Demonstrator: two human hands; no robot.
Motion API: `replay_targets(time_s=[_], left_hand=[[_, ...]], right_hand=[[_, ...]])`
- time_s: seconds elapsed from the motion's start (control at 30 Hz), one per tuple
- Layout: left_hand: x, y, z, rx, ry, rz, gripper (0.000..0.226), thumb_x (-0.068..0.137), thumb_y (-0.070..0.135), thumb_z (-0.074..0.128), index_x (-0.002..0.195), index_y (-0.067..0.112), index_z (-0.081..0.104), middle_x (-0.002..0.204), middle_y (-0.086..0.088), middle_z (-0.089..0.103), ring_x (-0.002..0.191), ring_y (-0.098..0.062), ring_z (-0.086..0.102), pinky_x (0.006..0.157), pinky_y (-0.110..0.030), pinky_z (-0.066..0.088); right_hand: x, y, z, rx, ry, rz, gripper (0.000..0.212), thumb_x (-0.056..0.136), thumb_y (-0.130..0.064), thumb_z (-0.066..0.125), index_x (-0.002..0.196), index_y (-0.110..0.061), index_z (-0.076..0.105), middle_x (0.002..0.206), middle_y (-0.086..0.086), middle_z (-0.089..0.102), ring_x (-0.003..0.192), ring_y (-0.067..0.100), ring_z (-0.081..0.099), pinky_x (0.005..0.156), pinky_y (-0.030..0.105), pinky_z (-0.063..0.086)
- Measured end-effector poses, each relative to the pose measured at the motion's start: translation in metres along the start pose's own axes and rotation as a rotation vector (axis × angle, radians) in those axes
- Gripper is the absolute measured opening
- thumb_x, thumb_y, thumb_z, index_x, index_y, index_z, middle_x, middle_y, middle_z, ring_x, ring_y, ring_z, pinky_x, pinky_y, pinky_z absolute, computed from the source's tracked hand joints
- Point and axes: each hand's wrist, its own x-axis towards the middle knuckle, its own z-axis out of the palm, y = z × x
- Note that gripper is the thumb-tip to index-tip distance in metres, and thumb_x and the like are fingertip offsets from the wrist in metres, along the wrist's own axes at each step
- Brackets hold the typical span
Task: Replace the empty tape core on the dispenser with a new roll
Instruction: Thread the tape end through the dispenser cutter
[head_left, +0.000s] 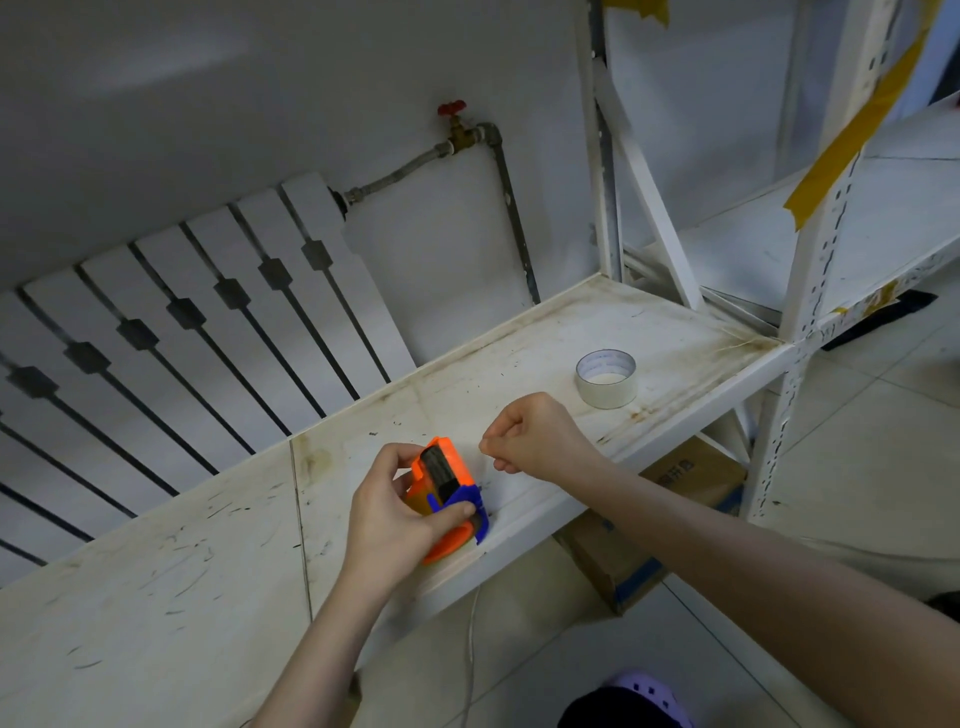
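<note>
While left hand (395, 506) grips one dispenser (448, 496), right hand (535, 436) pinched closed; one tape core (605, 378) on shelf (519, 353).

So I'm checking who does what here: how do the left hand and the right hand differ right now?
The left hand is wrapped around the orange and blue tape dispenser, while the right hand holds no visible object. The left hand is at the shelf's front edge; the right hand is farther in, nearer the tape roll. Both have curled fingers.
</note>
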Motion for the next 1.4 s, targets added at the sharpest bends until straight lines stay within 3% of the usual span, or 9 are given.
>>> replay_targets(time_s=[0.3, 0.53, 0.7, 0.83, 1.0, 1.13, 1.23, 1.33, 1.4], left_hand=[[0.000, -0.002, -0.003, -0.046, -0.021, 0.032, 0.061, 0.056, 0.017, 0.088, 0.105, 0.023, 0.052, 0.102, 0.026, 0.052, 0.099, -0.014, 0.055, 0.070, -0.012, 0.043], [0.000, -0.003, -0.006, -0.057, -0.018, 0.040, 0.060, 0.058, 0.015, 0.087, 0.105, 0.024, 0.051, 0.101, 0.025, 0.051, 0.098, -0.015, 0.056, 0.088, -0.031, 0.048], [0.003, -0.004, -0.007, -0.095, -0.005, 0.006, 0.060, 0.058, 0.011, 0.087, 0.107, 0.021, 0.052, 0.103, 0.023, 0.052, 0.101, -0.017, 0.056, 0.083, -0.027, 0.049], [0.009, -0.007, -0.010, -0.156, 0.078, -0.046, 0.057, 0.058, 0.010, 0.087, 0.104, 0.017, 0.054, 0.100, 0.016, 0.054, 0.096, -0.017, 0.056, 0.078, -0.027, 0.047], [0.019, -0.008, -0.005, -0.151, 0.199, -0.108, 0.052, 0.059, 0.015, 0.087, 0.101, 0.010, 0.056, 0.091, 0.009, 0.058, 0.084, -0.017, 0.059, 0.074, -0.031, 0.049], [0.024, -0.010, -0.003, -0.139, 0.270, -0.188, 0.054, 0.056, 0.023, 0.088, 0.097, 0.012, 0.056, 0.086, 0.012, 0.056, 0.075, -0.018, 0.058, 0.073, -0.039, 0.051], [0.027, -0.006, -0.002, -0.147, 0.350, -0.249, 0.053, 0.055, 0.027, 0.088, 0.094, 0.012, 0.055, 0.080, 0.012, 0.054, 0.082, -0.017, 0.056, 0.071, -0.032, 0.045], [0.033, 0.000, -0.003, -0.367, 0.415, -0.454, 0.054, 0.056, 0.032, 0.086, 0.094, 0.010, 0.054, 0.079, 0.003, 0.058, 0.076, -0.019, 0.058, 0.066, -0.030, 0.044], [0.034, 0.004, -0.006, -0.643, 0.411, -0.585, 0.057, 0.057, 0.032, 0.085, 0.100, 0.006, 0.059, 0.091, -0.008, 0.068, 0.074, -0.020, 0.062, 0.062, -0.029, 0.049]], right_hand=[[-0.003, 0.011, 0.026, 0.250, -0.091, 0.093, 0.004, 0.084, -0.011, 0.066, 0.083, -0.007, 0.067, 0.071, 0.002, 0.065, 0.062, 0.009, 0.064, 0.055, 0.014, 0.055], [0.001, 0.022, 0.044, 0.417, -0.156, 0.249, 0.013, 0.085, -0.023, 0.065, 0.080, -0.011, 0.066, 0.076, 0.009, 0.064, 0.070, 0.018, 0.061, 0.071, 0.029, 0.057], [0.005, 0.031, 0.058, 0.441, -0.146, 0.374, 0.017, 0.088, -0.028, 0.060, 0.083, -0.011, 0.062, 0.063, 0.004, 0.054, 0.055, 0.014, 0.050, 0.055, 0.025, 0.047], [0.005, 0.035, 0.060, 0.277, -0.002, 0.147, 0.013, 0.089, -0.021, 0.059, 0.100, -0.014, 0.057, 0.088, -0.003, 0.060, 0.088, 0.016, 0.060, 0.066, 0.017, 0.048], [-0.005, 0.025, 0.062, 0.249, -0.268, -0.254, 0.061, 0.082, -0.009, 0.049, 0.140, -0.023, 0.037, 0.142, -0.002, 0.045, 0.128, 0.011, 0.045, 0.103, 0.028, 0.041], [-0.008, 0.037, 0.074, 0.243, -0.343, -0.203, 0.065, 0.076, -0.007, 0.050, 0.138, -0.026, 0.039, 0.128, 0.004, 0.057, 0.115, 0.016, 0.057, 0.098, 0.041, 0.050], [-0.013, 0.046, 0.071, 0.215, -0.385, -0.197, 0.063, 0.076, 0.000, 0.064, 0.130, -0.023, 0.041, 0.120, 0.002, 0.059, 0.108, 0.014, 0.059, 0.094, 0.033, 0.052], [-0.016, 0.051, 0.070, 0.096, -0.366, -0.274, 0.104, 0.059, -0.028, 0.087, 0.141, -0.025, 0.023, 0.139, -0.005, 0.042, 0.127, 0.008, 0.045, 0.104, 0.035, 0.044], [-0.018, 0.049, 0.071, -0.139, -0.293, -0.320, 0.130, 0.048, -0.051, 0.086, 0.145, -0.034, 0.002, 0.152, -0.007, 0.019, 0.140, 0.012, 0.026, 0.112, 0.037, 0.033]])
